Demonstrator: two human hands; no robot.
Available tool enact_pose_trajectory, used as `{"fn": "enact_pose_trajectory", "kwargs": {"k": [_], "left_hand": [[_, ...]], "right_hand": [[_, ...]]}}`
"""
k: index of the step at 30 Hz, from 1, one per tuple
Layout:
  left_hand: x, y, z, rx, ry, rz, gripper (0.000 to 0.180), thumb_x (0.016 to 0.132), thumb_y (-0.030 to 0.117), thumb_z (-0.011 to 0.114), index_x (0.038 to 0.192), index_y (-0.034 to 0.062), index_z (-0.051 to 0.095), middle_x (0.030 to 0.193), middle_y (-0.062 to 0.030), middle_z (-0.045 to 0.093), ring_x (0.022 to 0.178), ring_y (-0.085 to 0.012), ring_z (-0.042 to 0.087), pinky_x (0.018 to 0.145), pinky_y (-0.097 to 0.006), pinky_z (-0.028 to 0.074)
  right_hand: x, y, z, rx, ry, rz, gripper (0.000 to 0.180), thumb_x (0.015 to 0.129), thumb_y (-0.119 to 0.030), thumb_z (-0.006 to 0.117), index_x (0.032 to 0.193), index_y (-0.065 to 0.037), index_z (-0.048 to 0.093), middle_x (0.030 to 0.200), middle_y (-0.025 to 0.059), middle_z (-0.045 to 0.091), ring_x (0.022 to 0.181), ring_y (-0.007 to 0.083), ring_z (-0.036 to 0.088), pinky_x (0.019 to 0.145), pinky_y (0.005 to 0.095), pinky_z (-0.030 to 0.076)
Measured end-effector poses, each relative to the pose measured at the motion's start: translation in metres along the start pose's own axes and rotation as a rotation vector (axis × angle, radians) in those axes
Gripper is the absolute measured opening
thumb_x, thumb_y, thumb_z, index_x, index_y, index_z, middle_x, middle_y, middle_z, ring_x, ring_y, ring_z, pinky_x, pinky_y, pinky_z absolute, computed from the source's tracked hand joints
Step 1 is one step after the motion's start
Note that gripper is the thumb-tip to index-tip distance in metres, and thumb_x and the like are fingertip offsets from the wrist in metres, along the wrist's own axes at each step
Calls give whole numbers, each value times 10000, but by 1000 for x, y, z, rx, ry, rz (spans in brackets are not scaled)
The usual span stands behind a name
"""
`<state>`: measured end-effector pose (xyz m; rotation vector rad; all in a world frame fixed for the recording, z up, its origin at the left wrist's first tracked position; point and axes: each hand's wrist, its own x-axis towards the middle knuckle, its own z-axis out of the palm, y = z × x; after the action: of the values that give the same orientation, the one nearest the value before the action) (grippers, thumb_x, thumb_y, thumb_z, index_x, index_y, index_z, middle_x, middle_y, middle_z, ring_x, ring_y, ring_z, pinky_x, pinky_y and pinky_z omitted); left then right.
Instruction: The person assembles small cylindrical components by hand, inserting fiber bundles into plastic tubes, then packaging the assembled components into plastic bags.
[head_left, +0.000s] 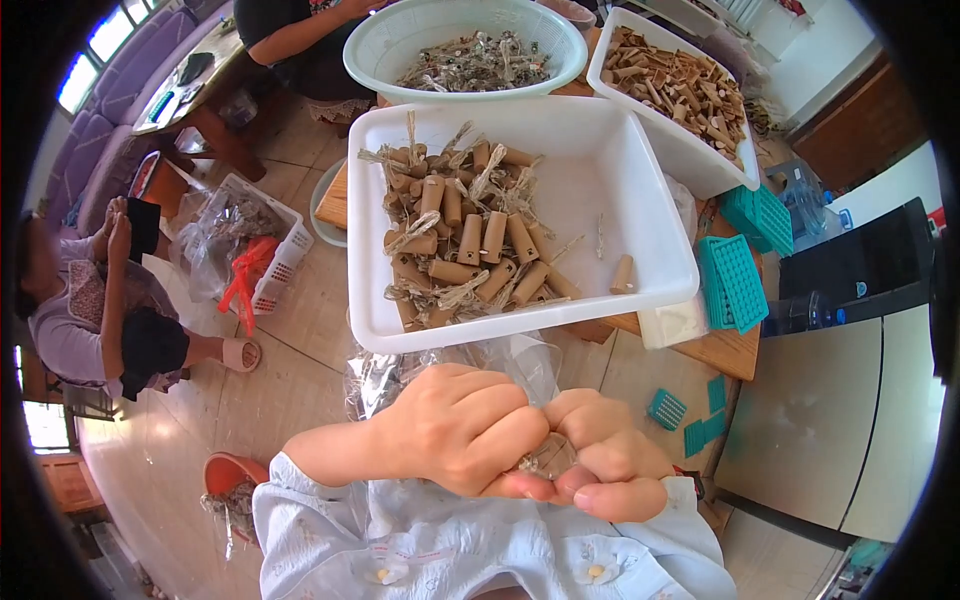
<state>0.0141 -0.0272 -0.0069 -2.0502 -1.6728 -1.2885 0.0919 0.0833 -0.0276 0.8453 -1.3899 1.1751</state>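
Note:
My left hand (468, 428) and my right hand (612, 455) are drawn together in front of my body, fingers curled. Between them they pinch a small bundle of pale strands (545, 457), partly see-through and mostly hidden by the fingers. Just beyond the hands stands a white plastic tub (590, 150). Brown cardboard tubes (470, 238) lie heaped in its left part, many with tan string tufts at their ends. A single tube (623, 273) stands apart toward the tub's right. Crumpled clear plastic (385, 378) sits below the tub's near edge.
Behind the tub are a pale green basin (365, 45) of stringy bundles and a white bin (745, 165) of brown pieces. Teal perforated racks (735, 283) stand at the right table edge. A seated person (100, 300) is at left, near a white basket (295, 245); an orange bucket (225, 470) stands on the floor.

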Motion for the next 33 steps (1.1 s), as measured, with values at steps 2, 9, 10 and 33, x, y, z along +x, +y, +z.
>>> {"fn": "enact_pose_trajectory", "kwargs": {"k": [2,9,10,33], "left_hand": [[1,0,-2,-20,-14,15,453,847,436,474,603,60,410,533,-24,328,403,-151,398,337,-269,330],[6,-8,-39,182,-117,-42,463,740,503,584,635,73,452,528,-13,353,426,-159,421,373,-279,343],[3,-6,-48,178,-111,-43,463,740,503,584,635,73,452,528,-13,353,426,-159,421,373,-279,343],[-52,17,-95,136,-270,-823,207,644,171,687,605,46,527,532,-68,470,466,-231,484,427,-316,361]], "right_hand": [[-1,0,0,25,-5,0,284,684,111,574,856,-61,428,601,11,257,409,101,224,304,231,226],[-2,8,-9,127,341,394,301,724,55,578,973,-1,418,683,52,439,447,110,372,406,286,390],[4,4,-12,124,336,397,301,724,55,578,973,-1,418,683,52,439,447,110,372,406,286,390],[3,-51,-87,-883,-27,509,206,845,-211,532,910,-36,618,892,122,628,842,238,608,717,316,470]]}}
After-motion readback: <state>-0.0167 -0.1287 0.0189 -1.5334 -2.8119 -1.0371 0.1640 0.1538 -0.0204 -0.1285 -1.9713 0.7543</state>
